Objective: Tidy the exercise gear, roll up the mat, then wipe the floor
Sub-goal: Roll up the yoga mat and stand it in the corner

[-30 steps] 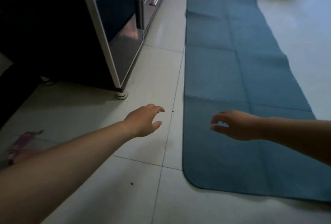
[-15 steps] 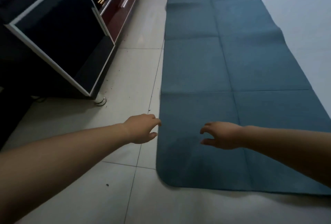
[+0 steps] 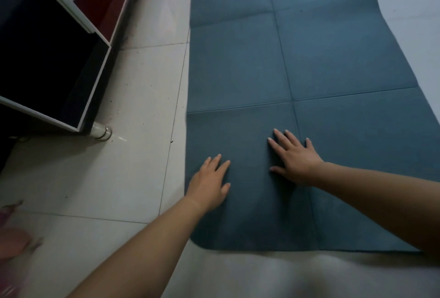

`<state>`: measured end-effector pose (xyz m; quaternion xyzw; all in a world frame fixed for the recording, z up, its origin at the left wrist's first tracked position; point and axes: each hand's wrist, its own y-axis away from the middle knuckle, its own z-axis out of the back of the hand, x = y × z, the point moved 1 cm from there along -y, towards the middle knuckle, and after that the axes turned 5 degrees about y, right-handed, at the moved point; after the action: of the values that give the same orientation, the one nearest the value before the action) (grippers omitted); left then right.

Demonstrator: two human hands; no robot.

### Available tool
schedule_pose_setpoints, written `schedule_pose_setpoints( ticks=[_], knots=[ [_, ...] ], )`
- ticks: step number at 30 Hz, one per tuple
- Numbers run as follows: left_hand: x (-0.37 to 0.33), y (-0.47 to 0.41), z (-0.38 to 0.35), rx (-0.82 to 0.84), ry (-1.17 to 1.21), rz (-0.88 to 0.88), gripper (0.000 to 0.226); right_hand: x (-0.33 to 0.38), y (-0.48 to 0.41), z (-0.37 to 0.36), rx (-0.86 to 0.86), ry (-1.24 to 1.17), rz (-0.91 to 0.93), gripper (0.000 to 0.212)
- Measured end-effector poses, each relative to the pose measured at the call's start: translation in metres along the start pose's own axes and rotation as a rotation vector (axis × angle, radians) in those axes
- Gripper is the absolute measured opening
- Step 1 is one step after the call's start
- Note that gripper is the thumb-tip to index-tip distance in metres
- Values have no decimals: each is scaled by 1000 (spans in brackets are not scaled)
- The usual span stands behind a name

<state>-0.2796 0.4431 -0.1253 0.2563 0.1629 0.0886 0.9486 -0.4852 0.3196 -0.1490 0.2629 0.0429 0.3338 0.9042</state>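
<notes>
Both hands, left (image 3: 209, 184) and right (image 3: 295, 159), lie flat with fingers straight on the mat (image 3: 309, 59) at lower centre; best curl its near edge tight and even before rolling

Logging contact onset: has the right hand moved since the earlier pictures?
Yes. The right hand has come down onto the mat, fingers now flat, tips nearer its cross crease.

The left hand (image 3: 210, 184) and right hand (image 3: 294, 159) are resting side by side on the mat (image 3: 238, 71); the cabinet (image 3: 47, 59) is standing farther left.
</notes>
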Motion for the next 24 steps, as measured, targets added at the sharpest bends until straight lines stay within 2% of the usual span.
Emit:
schedule_pose_setpoints(
  ticks=[8, 13, 17, 21, 24],
  knots=[
    [9, -7, -32, -78, -89, -37, 61, 6, 10, -15, -32, -3, -26, 76],
    [5, -7, -30, -79, -139, -24, 63, 19, 32, -26, 28, 2, -12, 81],
    [5, -8, -25, -76, -156, -26, 64, 19, 49, -24, 90, -4, 55, 79],
    [-2, -9, -22, -23, -95, -9, 64, 3, 76, -13, 240, 69, 214, 75],
    [-11, -6, -21, 1, -11, -8, 63, -16, 86, 0, 229, 156, 285, 72]
  ],
)
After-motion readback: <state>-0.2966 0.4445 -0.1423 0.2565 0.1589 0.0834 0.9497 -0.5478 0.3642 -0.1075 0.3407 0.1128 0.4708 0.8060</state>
